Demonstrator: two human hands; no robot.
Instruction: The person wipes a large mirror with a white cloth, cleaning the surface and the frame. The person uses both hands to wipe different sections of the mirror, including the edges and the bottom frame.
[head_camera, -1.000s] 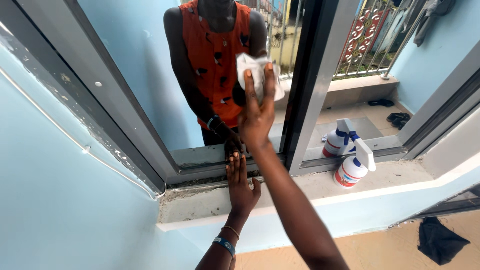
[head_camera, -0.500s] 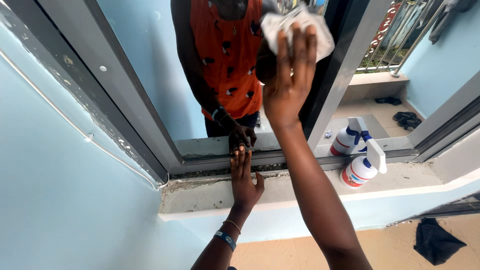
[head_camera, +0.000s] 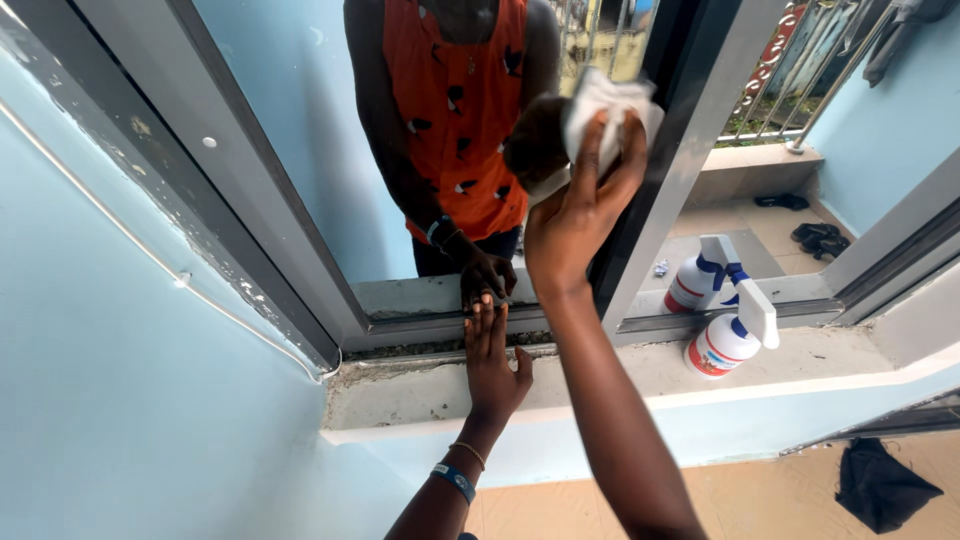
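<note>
My right hand (head_camera: 572, 225) presses a crumpled white cloth (head_camera: 608, 102) against the reflective window glass (head_camera: 300, 130), close to the dark vertical frame (head_camera: 655, 200). My left hand (head_camera: 492, 362) lies flat on the concrete window sill (head_camera: 620, 378), fingers straight and fingertips at the bottom rail. It holds nothing. A blue band and a thin bracelet circle that wrist. The glass mirrors a person in an orange patterned top (head_camera: 455, 100) and both hands.
A white spray bottle (head_camera: 728, 338) with a blue-and-white trigger stands on the sill to the right, mirrored in the pane behind it. Light blue wall (head_camera: 120, 400) flanks the window on the left. A black cloth (head_camera: 885, 485) lies on the tan floor, lower right.
My right hand carried the cloth up and to the right across the glass, then came slightly down near the frame. My left hand stayed on the sill.
</note>
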